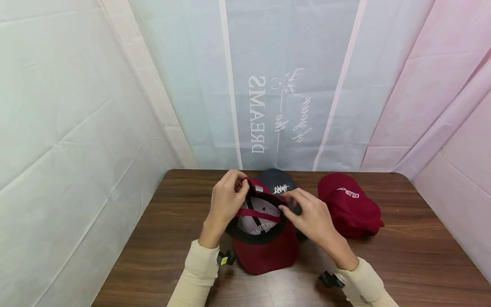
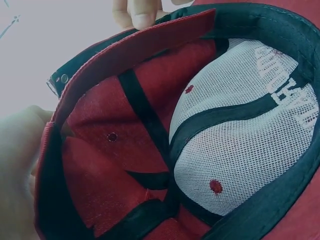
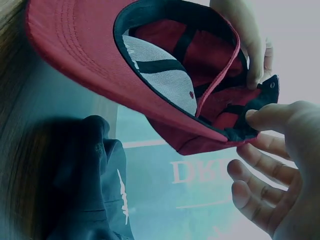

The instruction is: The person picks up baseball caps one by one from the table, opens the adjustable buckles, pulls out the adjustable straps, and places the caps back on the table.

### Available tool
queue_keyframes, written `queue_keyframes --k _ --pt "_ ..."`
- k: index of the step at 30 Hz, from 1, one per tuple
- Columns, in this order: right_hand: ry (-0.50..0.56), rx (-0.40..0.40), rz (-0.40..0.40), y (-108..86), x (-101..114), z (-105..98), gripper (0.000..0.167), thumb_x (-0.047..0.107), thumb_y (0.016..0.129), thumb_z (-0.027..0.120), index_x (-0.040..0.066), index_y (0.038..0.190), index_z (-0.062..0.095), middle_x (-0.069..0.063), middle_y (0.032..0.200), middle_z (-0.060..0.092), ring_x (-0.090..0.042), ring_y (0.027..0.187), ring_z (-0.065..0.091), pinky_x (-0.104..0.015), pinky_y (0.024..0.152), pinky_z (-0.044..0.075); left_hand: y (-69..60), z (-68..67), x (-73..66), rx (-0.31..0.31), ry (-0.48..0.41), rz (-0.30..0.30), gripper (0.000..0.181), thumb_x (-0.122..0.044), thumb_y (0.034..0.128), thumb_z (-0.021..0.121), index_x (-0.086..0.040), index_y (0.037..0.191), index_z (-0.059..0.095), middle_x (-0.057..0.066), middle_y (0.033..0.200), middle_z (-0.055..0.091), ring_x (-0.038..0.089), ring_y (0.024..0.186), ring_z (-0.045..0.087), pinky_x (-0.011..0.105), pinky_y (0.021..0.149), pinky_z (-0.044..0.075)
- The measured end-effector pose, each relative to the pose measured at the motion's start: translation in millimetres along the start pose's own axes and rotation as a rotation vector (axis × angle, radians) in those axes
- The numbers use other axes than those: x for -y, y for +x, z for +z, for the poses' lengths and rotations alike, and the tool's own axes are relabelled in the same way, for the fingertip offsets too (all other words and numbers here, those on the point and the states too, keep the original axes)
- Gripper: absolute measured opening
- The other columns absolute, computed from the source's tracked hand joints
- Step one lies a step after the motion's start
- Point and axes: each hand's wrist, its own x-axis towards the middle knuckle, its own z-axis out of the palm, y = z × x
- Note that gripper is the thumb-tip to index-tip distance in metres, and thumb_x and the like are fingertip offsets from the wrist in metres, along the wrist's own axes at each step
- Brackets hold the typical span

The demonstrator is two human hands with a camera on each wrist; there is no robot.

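The left hand (image 1: 225, 199) and right hand (image 1: 312, 216) each pinch the back rim (image 1: 270, 197) of the red cap (image 1: 265, 254), lower centre of the head view. The step seems to be adjusting that rim; the next move likely calls for steady pinches.

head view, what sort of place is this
Possibly a makeshift recording booth: pale cloth sheets hang around a wood-grain table, and small black wrist-worn devices are in view.
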Motion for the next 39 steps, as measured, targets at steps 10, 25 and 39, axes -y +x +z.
queue_keyframes --k 10,25,39 --pt "-0.042 0.132 0.078 -1.4 2.9 -1.9 0.022 0.029 0.084 0.089 0.022 0.098 0.074 0.008 0.082 0.07 -0.005 0.065 0.063 -0.023 0.056 0.048 0.8 -9.5 6.3 -0.049 0.011 -0.021 0.006 -0.003 0.0947 0.069 -0.008 0.098 0.071 0.005 0.085 0.067 0.013 0.068 0.06 0.029 0.061 0.053" --pt "-0.052 0.357 0.147 2.0 4.1 1.2 0.017 0.032 0.086 0.087 0.03 0.085 0.071 0.02 0.069 0.06 0.007 0.06 0.048 -0.021 0.055 0.042 1.8 -23.7 10.7 -0.076 0.0 -0.016 0.007 -0.001 0.095 0.07 -0.005 0.101 0.071 0.008 0.088 0.068 0.015 0.069 0.062 0.03 0.061 0.055" --pt "0.071 0.313 0.102 12.5 6.2 12.2 0.016 0.016 0.087 0.084 0.022 0.084 0.069 0.015 0.071 0.064 0.006 0.061 0.052 -0.022 0.06 0.047 0.9 -35.9 14.2 -0.099 0.006 -0.022 0.006 0.0 0.0951 0.07 -0.004 0.1 0.071 0.009 0.088 0.068 0.017 0.069 0.062 0.032 0.062 0.055"
